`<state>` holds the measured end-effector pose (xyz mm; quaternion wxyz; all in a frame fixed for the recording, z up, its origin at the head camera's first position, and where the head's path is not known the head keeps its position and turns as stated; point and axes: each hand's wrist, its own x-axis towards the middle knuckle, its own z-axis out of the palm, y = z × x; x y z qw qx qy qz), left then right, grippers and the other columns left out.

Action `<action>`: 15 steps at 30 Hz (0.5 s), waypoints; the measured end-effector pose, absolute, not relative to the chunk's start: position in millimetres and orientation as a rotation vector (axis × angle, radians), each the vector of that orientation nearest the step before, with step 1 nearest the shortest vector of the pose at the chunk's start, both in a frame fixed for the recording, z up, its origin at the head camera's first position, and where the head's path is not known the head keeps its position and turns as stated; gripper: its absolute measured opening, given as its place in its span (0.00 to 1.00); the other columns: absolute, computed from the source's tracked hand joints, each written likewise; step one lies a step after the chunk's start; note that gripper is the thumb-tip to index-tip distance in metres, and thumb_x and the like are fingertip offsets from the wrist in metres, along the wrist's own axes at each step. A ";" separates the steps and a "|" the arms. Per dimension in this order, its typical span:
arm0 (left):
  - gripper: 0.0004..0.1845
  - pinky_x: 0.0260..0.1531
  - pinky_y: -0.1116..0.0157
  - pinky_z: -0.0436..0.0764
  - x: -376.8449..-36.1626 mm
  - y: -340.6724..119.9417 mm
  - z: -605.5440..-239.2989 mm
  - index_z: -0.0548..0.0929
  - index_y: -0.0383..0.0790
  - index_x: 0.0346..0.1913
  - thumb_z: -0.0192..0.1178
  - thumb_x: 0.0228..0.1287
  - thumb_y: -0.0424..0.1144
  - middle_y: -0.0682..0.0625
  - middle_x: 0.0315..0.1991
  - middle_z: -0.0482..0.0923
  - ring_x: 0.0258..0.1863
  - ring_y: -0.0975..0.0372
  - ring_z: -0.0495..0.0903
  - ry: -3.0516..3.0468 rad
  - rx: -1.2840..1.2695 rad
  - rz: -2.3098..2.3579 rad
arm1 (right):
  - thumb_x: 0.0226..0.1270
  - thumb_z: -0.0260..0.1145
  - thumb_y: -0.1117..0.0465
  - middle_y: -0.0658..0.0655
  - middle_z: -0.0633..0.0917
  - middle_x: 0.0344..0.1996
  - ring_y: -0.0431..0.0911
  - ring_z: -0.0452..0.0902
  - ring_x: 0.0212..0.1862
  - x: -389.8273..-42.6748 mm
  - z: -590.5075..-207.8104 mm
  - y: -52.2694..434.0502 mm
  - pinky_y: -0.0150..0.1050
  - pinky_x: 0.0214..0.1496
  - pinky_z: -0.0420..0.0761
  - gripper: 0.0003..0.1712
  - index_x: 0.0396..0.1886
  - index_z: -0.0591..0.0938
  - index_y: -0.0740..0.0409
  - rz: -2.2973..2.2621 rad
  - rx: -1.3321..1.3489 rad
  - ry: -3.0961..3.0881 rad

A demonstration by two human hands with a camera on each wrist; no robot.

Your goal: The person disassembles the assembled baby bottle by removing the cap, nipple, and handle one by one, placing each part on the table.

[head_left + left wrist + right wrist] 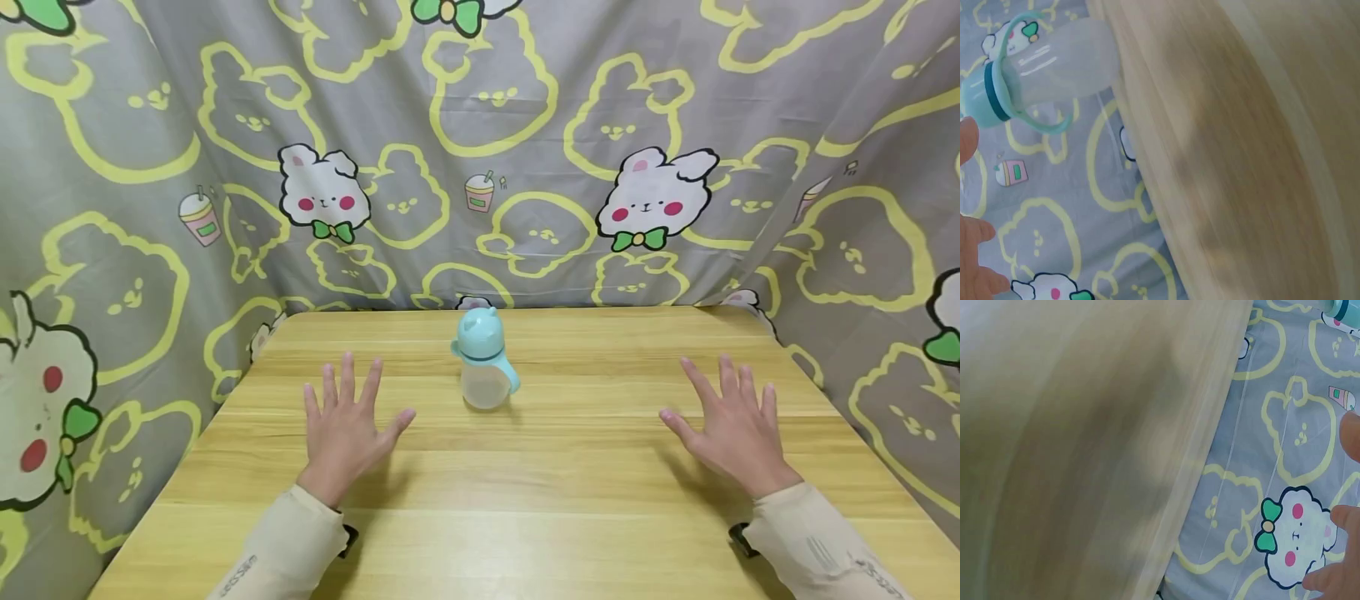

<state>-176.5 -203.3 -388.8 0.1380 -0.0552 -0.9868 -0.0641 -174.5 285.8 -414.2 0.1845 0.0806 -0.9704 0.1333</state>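
A baby bottle (486,383) with a light blue lid, two side handles and a clear, frosted body stands upright on the wooden table (570,500). To its left, my left hand (345,437) is spread with straight fingers, holding nothing. Farther off on the right, my right hand (731,433) is likewise spread and holds nothing. Neither hand touches the bottle. In the left wrist view the bottle (1063,62) shows whole, past the thumb (967,140). Only a corner of the bottle's lid (1346,311) enters the right wrist view, above the right fingers (1335,578).
A grey curtain (525,100) with yellow bear outlines and white rabbits hangs behind the table and along both sides. Dark straps (742,540) show at the wrists under beige sleeves (813,533). Shadows of the hands fall on the tabletop.
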 end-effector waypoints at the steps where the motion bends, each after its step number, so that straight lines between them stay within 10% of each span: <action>1: 0.49 0.64 0.38 0.29 -177.2 -201.3 -388.4 0.51 0.47 0.77 0.43 0.62 0.73 0.33 0.75 0.38 0.73 0.37 0.34 -2.862 -0.161 -0.194 | 0.65 0.58 0.35 0.80 0.51 0.69 0.81 0.45 0.66 -175.4 -413.5 284.8 0.75 0.61 0.34 0.47 0.77 0.53 0.46 0.373 0.233 -2.731; 15: 0.48 0.65 0.38 0.33 -183.3 -174.6 -386.0 0.53 0.45 0.77 0.47 0.62 0.71 0.34 0.76 0.40 0.73 0.38 0.38 -2.831 -0.218 -0.297 | 0.63 0.61 0.37 0.79 0.54 0.68 0.76 0.49 0.66 -191.7 -403.6 256.4 0.74 0.62 0.40 0.46 0.75 0.59 0.52 0.454 0.336 -2.661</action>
